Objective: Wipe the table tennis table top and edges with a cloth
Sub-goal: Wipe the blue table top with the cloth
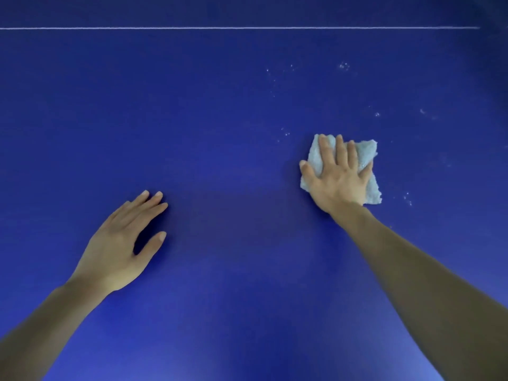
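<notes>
The blue table tennis table top fills the whole view. A pale, light blue cloth lies flat on it, right of centre. My right hand presses down on the cloth with straight, spread fingers, covering most of its middle. My left hand is at the lower left with straight fingers, its fingertips touching the table and nothing in it.
A thin white line runs across the table near the top of the view. Small whitish specks are scattered on the surface above and to the right of the cloth. No table edge shows.
</notes>
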